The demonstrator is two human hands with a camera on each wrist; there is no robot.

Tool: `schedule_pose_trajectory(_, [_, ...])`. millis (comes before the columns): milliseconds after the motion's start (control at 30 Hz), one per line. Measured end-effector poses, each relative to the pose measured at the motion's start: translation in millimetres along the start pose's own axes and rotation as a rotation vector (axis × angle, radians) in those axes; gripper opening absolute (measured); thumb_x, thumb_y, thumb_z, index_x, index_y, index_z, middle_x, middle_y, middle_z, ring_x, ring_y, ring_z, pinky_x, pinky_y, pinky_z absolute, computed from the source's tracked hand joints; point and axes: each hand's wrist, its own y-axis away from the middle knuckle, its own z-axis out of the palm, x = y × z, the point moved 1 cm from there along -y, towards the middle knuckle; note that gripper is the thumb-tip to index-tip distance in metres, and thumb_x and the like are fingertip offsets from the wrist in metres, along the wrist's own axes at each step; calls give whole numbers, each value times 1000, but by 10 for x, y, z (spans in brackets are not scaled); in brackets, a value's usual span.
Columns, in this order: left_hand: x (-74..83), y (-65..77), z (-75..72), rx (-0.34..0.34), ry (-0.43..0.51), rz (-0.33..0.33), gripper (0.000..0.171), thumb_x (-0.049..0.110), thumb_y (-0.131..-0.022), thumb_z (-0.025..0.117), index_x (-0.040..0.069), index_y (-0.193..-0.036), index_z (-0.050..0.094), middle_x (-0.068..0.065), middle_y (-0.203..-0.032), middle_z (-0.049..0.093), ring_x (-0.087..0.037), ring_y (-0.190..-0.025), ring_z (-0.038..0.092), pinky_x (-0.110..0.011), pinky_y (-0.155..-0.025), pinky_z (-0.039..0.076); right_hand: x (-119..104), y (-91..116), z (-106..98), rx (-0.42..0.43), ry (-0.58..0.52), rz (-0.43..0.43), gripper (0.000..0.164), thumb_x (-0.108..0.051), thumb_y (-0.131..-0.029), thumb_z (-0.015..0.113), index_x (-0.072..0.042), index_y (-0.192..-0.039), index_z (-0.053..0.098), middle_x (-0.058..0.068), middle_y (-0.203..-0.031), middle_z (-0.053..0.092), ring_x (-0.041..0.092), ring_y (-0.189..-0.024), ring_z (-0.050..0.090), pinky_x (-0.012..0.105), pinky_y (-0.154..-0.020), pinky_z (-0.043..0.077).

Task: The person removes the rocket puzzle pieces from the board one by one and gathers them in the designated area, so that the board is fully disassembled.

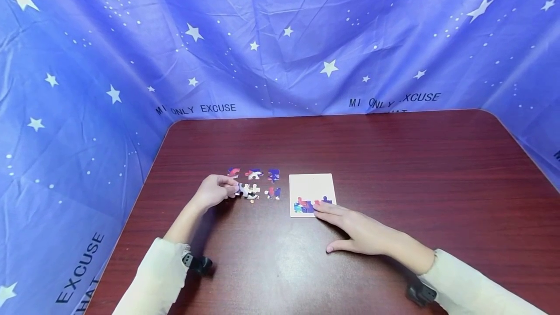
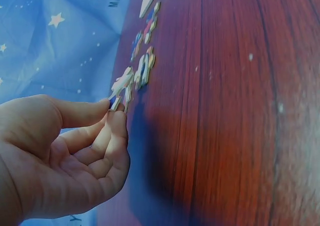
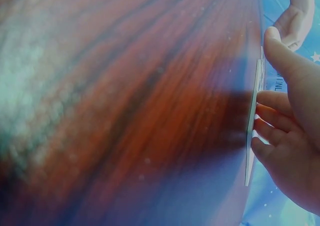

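Observation:
My left hand [image 1: 214, 191] pinches a jigsaw puzzle piece [image 2: 121, 83] between thumb and fingertips, tilted up off the table in the left wrist view. Around it lie several loose puzzle pieces [image 1: 273, 175], coloured purple, red and white, in two rough rows. To their right is a square white puzzle board [image 1: 310, 185]. Along the board's near edge sits a row of fitted pieces [image 1: 302, 205]. My right hand [image 1: 360, 231] rests its extended fingertips on the board's near right part, hiding some of that row, with the thumb spread toward me.
The dark red wooden table [image 1: 393, 159] has rounded far corners. A blue curtain [image 1: 280, 62] with white stars hangs behind it and along the sides. Dark wrist-worn devices sit at both cuffs, the left one [image 1: 199, 263] close above the tabletop.

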Motion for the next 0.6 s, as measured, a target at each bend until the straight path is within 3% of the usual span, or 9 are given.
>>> schedule_pose_trajectory(233, [-56,29,-136,-1,-16,-25,22,7,-88,63,-11,-100,66,-6,-74,72,-3,-61,60,-23,-60,48,-2,-3,-3,14,10,-16,72,-47,-82,69,-7,-139,50,11,-150,45,29,-136,45,38,-106,43])
schedule_pose_trajectory(433, [-95,43,-182,0,-158,-37,17,9,-87,63,-6,-93,70,-6,-73,72,-3,-61,61,-21,-62,44,-4,-4,-7,8,9,-6,72,-47,-82,70,-7,-139,50,11,-150,45,29,-136,45,40,-106,43])
schedule_pose_trajectory(600, [-122,41,-176,51,-257,-49,13,9,-84,62,-1,-86,70,-2,-69,69,-4,-60,59,-20,-65,43,-3,-3,-4,2,0,1,72,-46,-82,70,-7,-139,50,11,-150,44,29,-137,44,40,-106,43])
